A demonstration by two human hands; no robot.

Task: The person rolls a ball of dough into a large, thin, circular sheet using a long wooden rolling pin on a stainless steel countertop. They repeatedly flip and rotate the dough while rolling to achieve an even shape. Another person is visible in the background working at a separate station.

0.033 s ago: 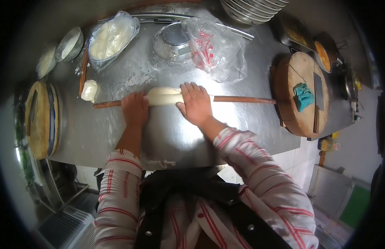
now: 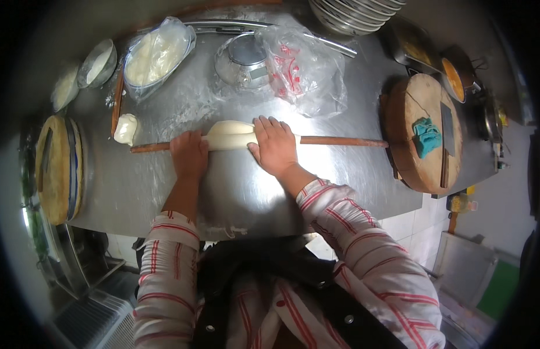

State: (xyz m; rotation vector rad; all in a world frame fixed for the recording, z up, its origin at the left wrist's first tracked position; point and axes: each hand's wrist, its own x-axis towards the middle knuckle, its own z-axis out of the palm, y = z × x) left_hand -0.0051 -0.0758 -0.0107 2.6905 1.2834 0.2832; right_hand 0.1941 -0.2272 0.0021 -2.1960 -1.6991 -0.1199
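A long wooden rolling pin (image 2: 343, 141) lies crosswise on the steel table, with pale dough (image 2: 228, 141) wrapped around its middle. Behind the roll, a loose flap of the same dough rests on the table. My left hand (image 2: 189, 152) is curled over the pin at the dough's left end, fingertips hidden. On the dough's right part my right hand (image 2: 276, 144) lies flat, its fingers stretched forward and its thumb out to the left. A separate lump of dough (image 2: 126, 129) sits just beyond the pin's left tip.
Farther back are a plastic-covered bowl (image 2: 156, 58), a kitchen scale (image 2: 242, 61) and a crumpled clear bag (image 2: 308, 75). At right stands a thick round chopping block (image 2: 418, 168) bearing a cleaver (image 2: 447, 131) and teal cloth (image 2: 426, 138). Round boards (image 2: 53, 174) stand at left; stacked plates (image 2: 354, 16) behind.
The dough flap behind the roll shows slightly wider. Both hands stay in nearly the same place.
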